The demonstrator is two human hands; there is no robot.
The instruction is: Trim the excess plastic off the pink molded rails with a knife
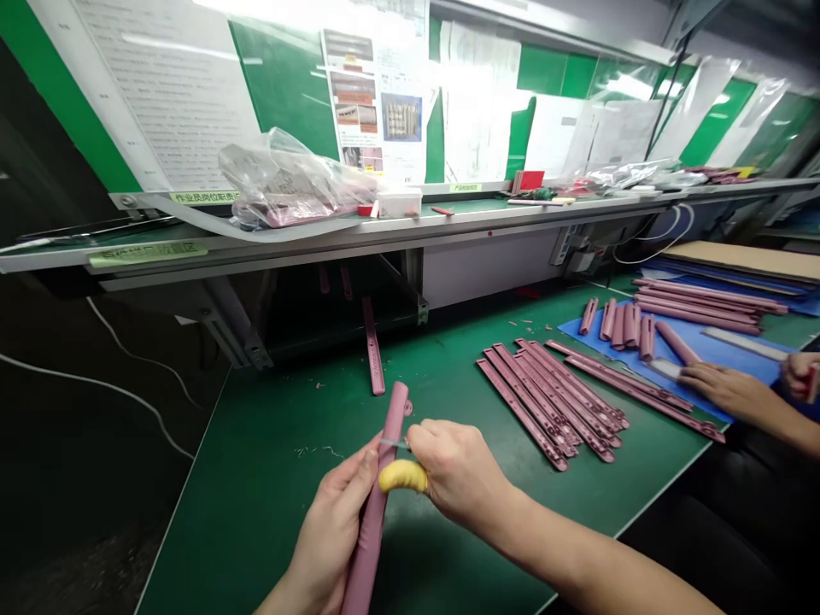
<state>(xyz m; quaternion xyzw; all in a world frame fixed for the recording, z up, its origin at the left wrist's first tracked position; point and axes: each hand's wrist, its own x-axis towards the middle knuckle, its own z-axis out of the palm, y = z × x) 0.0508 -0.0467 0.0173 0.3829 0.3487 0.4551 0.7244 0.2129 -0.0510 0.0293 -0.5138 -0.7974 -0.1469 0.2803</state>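
Your left hand (331, 523) wraps closed around the mauve plastic strip (370, 534), bracing it against the yellow-handled blade (402, 477) gripped firmly in your right hand (454, 472).

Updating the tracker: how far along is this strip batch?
Apparently done: the long mauve plastic strips laid out on the green bench mat. In hand: one mauve strip in the left hand, a yellow-gripped blade in the right hand. Remaining: unclear; short mauve tubes lie on a blue mat.
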